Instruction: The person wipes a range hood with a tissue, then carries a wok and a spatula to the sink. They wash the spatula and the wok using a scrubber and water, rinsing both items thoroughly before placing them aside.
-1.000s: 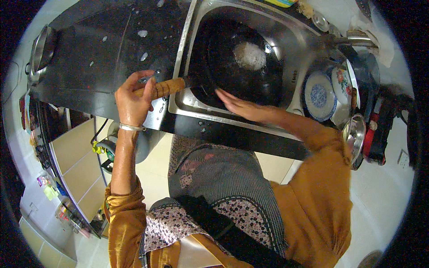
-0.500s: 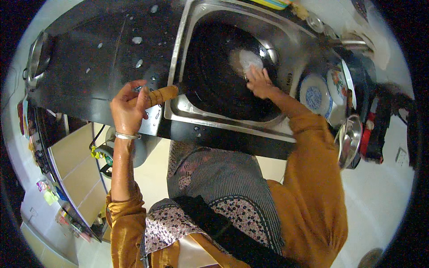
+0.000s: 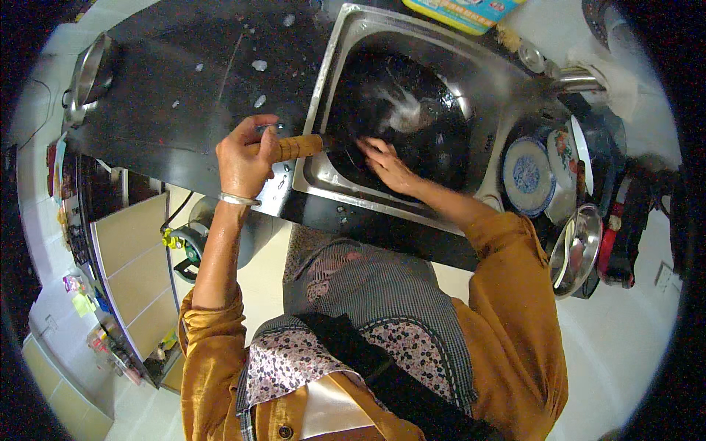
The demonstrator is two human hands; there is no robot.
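A large black wok lies in the steel sink, with a patch of whitish water or foam inside it. Its wooden handle sticks out over the sink's left rim, and my left hand is closed round that handle. My right hand reaches into the wok, fingers stretched toward the near left part of its inner wall. The fingertips seem to touch the dark surface; nothing shows in that hand, though what lies beneath the fingers is hidden.
Right of the sink stand a blue-patterned plate, a floral bowl and a metal bowl. A yellow and blue package lies behind. The black counter has water drops; a steel pan sits far left.
My right hand has moved left and nearer within the wok, away from the whitish patch. My left hand keeps its hold on the handle. The whole view has shifted slightly.
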